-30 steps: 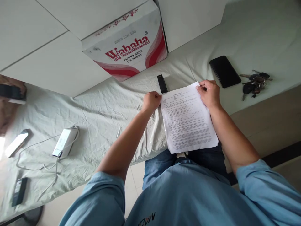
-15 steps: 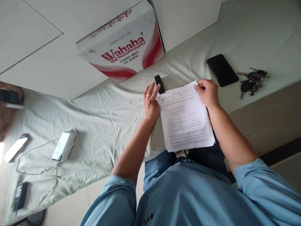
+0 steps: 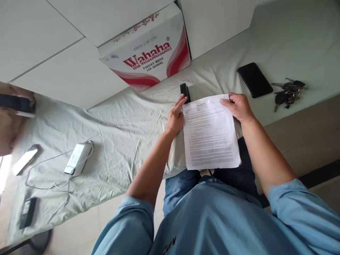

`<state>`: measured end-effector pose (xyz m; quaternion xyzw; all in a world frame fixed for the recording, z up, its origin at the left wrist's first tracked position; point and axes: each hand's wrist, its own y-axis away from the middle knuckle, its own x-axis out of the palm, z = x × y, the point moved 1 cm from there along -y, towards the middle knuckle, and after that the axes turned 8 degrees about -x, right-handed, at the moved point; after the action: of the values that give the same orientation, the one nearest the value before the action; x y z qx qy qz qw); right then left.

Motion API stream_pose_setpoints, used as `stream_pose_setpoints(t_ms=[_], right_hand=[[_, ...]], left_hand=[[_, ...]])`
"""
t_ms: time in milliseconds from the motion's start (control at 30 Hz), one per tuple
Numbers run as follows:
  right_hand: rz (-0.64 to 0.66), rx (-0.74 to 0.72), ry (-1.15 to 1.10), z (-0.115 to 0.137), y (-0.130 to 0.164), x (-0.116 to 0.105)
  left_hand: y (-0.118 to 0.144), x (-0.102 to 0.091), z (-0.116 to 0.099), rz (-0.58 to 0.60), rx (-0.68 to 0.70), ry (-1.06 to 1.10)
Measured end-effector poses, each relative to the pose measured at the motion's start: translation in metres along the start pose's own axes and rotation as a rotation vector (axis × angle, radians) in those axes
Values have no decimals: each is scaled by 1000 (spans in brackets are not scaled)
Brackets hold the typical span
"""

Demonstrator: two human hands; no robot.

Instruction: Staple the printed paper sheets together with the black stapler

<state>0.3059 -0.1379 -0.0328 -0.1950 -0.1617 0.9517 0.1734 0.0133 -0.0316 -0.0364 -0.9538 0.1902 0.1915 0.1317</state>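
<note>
A stack of printed paper sheets lies over the table's near edge, its lower end above my lap. My right hand pinches the top right corner, thumb on top. My left hand, wearing a ring, rests against the upper left edge of the sheets. Its fingers stretch forward, and the fingertips are at a small black object that looks like a stapler, just beyond the top left corner. From this angle I cannot tell whether those fingertips press on it.
Behind the sheets stands a Wahaha water carton against white panels. To the right lie a black phone and a bunch of keys. On the left are a white power bank with a cable, a phone and another person's hand.
My left fingers have drawn closer together and moved toward the black object. My right hand has shifted its grip at the corner, and the sheets are straighter. The view has shifted slightly.
</note>
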Motion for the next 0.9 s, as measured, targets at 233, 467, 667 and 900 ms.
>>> stream_pose_setpoints(t_ms=[233,467,667,900], right_hand=[[7,92,-278,7,0,0],[-66,72,-226,-5,0,4],[-79,31,-322,-12,-1,8],[-108,19,-316,-13,-1,8]], left_hand=[[35,-10,4,-161,-222,210],[41,-7,-4,74,-266,304],[36,-6,7,-148,-294,471],[37,-4,13,-142,-315,625]])
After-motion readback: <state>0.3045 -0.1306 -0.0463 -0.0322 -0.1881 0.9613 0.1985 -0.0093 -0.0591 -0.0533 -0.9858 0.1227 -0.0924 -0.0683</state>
